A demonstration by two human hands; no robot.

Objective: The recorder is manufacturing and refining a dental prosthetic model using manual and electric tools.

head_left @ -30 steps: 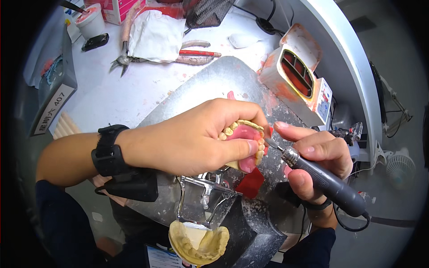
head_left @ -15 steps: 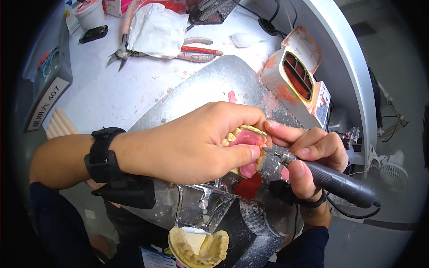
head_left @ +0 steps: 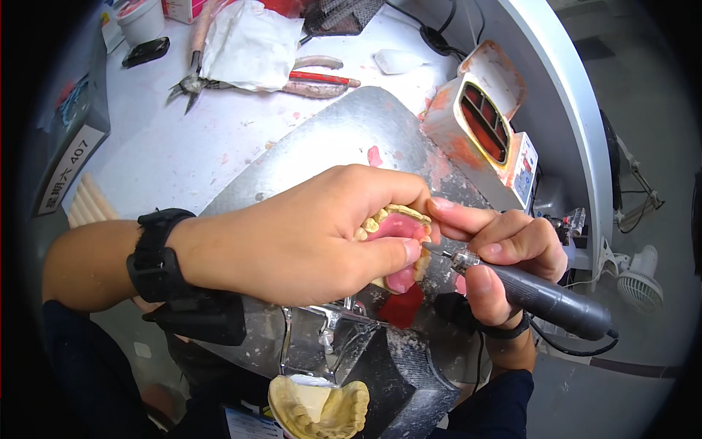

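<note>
My left hand (head_left: 333, 238) is wrapped round a yellowish dental cast (head_left: 380, 219) that carries a pink wax denture base (head_left: 401, 279). Its thumb presses beside the teeth. My right hand (head_left: 512, 245) grips a black corded handpiece (head_left: 557, 301) like a pen. The handpiece's pointed metal tip is at the teeth by my left thumb; whether it touches is unclear. My right fingertips meet the cast's far edge. Below my left hand, a metal articulator frame (head_left: 329, 322) stands open, with a second toothed cast (head_left: 318, 410) at its near end. My left hand hides much of the held cast.
A grey metal plate (head_left: 292, 161) lies under my hands, strewn with pale crumbs and pink scraps. At the right stands a wax heater (head_left: 482, 132) with red wax. Pliers (head_left: 192, 82), a white cloth (head_left: 252, 47) and a red pencil (head_left: 322, 77) lie at the back; a grey bin (head_left: 77, 139) is left.
The whole view has shifted slightly, so the bench and both hands sit a little further left. Both hands keep their grips, and the tip stays by the teeth.
</note>
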